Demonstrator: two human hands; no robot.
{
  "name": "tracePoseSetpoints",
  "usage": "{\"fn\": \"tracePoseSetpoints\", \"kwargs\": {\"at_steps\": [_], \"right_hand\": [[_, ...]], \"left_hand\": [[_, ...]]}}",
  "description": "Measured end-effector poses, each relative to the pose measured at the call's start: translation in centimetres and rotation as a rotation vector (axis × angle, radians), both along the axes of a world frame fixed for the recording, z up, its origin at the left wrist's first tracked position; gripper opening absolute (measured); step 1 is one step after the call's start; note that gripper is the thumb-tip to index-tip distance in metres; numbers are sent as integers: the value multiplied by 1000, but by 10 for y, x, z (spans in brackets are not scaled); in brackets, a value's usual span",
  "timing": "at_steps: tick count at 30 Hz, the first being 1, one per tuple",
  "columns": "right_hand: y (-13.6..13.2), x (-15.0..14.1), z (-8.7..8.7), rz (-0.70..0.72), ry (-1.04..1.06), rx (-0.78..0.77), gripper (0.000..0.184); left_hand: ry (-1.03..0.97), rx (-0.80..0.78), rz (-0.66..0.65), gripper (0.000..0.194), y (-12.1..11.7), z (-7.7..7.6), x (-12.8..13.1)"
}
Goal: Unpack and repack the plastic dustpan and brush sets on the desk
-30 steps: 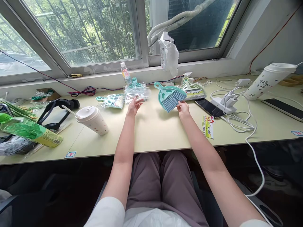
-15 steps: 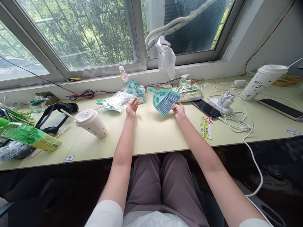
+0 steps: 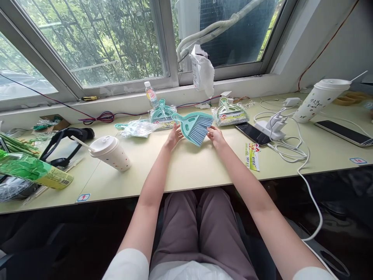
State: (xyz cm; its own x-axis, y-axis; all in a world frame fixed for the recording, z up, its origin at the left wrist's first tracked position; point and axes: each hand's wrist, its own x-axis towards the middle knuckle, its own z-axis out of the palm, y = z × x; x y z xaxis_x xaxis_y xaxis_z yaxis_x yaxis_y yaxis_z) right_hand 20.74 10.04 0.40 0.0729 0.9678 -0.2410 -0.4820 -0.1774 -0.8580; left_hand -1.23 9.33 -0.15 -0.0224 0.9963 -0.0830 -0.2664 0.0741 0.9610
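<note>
A teal mini dustpan with a grey-bristled brush nested in it (image 3: 194,127) is held above the desk, its handle pointing left. My right hand (image 3: 215,136) pinches its right edge near the bristle ends. At the handle side, my left hand (image 3: 174,137) has its fingertips closed on the handle, partly hidden behind it. Just left of that hand lies a clear plastic wrapper (image 3: 140,128) over another teal piece. Behind stand a bagged teal brush set (image 3: 163,112) and a bagged green one (image 3: 231,112).
A lidded paper cup (image 3: 110,153) and a green bottle (image 3: 35,171) stand or lie on the left. On the right are a black phone (image 3: 253,133), a power strip (image 3: 271,130) with white cables, a yellow label card (image 3: 252,156) and a taller cup (image 3: 322,99).
My left hand has moved right from beside the wrapper to the dustpan's handle. The dustpan set has shifted slightly left and down, turning a little in my right hand.
</note>
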Motion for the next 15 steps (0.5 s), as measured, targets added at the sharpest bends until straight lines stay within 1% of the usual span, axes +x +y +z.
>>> {"fn": "tracePoseSetpoints", "kwargs": {"at_steps": [1, 2, 3, 4, 6, 7, 8, 9, 10, 12, 13, 15], "right_hand": [[0, -1, 0, 43, -48, 5, 15], [1, -1, 0, 74, -119, 10, 14], [1, -2, 0, 84, -216, 22, 18], [0, -3, 1, 62, -342, 54, 27], [-2, -5, 1, -65, -662, 207, 49], [-5, -6, 1, -151, -830, 314, 57], [-8, -7, 2, -228, -983, 429, 62], [-12, -9, 3, -278, -1116, 537, 62], [-17, -11, 4, -297, -1223, 628, 59], [-25, -16, 6, -259, -1364, 761, 50], [-28, -19, 6, -224, -1402, 813, 44], [-31, -25, 6, -180, -1424, 866, 31]], "left_hand": [[48, -4, 15, 50, 0, -2, 9], [92, 15, 64, 43, 1, -4, 17], [141, 46, 139, 38, 0, -4, 24], [197, 95, 214, 34, -1, -4, 29], [333, 208, 329, 31, -4, -2, 34], [407, 258, 367, 32, -7, 0, 35], [478, 292, 403, 33, -10, 3, 36], [542, 312, 439, 34, -14, 6, 37], [595, 327, 473, 35, -18, 8, 38], [685, 355, 513, 39, -26, 13, 43], [729, 376, 506, 40, -29, 15, 46], [817, 424, 444, 42, -36, 18, 52]]}}
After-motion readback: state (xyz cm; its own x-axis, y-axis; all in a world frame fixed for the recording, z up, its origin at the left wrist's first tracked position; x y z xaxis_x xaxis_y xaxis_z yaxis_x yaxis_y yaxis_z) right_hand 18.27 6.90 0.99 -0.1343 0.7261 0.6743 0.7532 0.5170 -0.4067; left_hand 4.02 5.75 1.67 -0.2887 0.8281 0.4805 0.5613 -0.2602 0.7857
